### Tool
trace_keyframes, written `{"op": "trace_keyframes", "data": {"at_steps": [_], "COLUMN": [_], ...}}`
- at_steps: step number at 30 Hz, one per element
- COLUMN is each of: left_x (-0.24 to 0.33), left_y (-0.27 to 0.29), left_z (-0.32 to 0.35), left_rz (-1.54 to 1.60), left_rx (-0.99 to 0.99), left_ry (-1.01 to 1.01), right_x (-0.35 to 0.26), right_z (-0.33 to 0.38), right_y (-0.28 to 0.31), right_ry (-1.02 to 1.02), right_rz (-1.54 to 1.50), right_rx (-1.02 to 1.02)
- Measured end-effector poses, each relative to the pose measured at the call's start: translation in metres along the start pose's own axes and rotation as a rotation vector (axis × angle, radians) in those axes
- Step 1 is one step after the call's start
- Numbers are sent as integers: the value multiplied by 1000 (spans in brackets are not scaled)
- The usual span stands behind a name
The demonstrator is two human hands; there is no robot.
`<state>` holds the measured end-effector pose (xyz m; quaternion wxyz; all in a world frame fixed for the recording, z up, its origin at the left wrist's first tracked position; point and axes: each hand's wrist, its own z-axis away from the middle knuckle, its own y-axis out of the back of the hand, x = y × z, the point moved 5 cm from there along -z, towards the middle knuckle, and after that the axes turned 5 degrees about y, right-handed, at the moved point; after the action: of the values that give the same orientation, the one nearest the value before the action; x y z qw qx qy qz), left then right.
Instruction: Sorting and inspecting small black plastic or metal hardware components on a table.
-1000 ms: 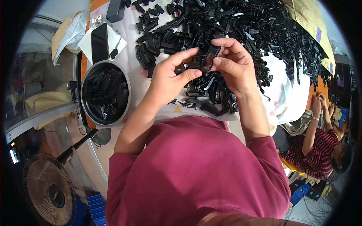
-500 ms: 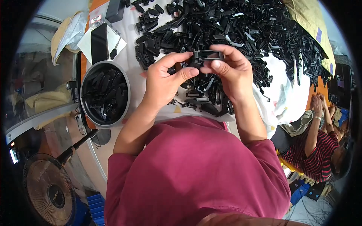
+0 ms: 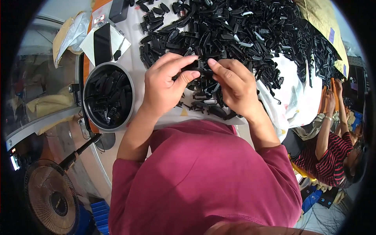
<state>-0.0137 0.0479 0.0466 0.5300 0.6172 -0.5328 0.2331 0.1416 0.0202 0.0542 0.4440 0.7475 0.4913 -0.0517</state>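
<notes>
The left hand [image 3: 164,88] and right hand [image 3: 235,86] both pinched 1 small black plastic part [image 3: 200,67], mostly hidden by fingers, above the white table [image 3: 133,68] heaped with black parts [image 3: 243,31], near a fan [image 3: 53,196].

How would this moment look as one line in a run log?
left hand: pinching small black plastic part | right hand: pinching same part | behind: pile of black parts | left: round bowl

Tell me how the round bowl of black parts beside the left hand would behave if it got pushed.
The round bowl looks wide and low, so it would probably slide rather than tip. It is well filled with black plastic parts, so likely somewhat heavy for its size. Those parts lie loose and would probably shift or rattle.
</notes>
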Motion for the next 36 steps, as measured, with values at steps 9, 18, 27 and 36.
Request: {"op": "trace_keyframes", "data": {"at_steps": [9,18,27,36], "left_x": [-35,-55,-99,-91], "left_y": [-36,-46,-10,-14], "left_z": [15,25,-54,-52], "left_rz": [674,1127,-565,-756], "left_rx": [91,-157,174,-21], "left_ry": [423,642,350,392], "right_x": [-6,18,81,103], "right_z": [15,46,22,-13], "right_y": [-21,-50,20,-21], "right_ry": [-77,-910,-766,-401], "right_rz": [95,-806,118,615], "right_rx": [155,46,200,-197]}}
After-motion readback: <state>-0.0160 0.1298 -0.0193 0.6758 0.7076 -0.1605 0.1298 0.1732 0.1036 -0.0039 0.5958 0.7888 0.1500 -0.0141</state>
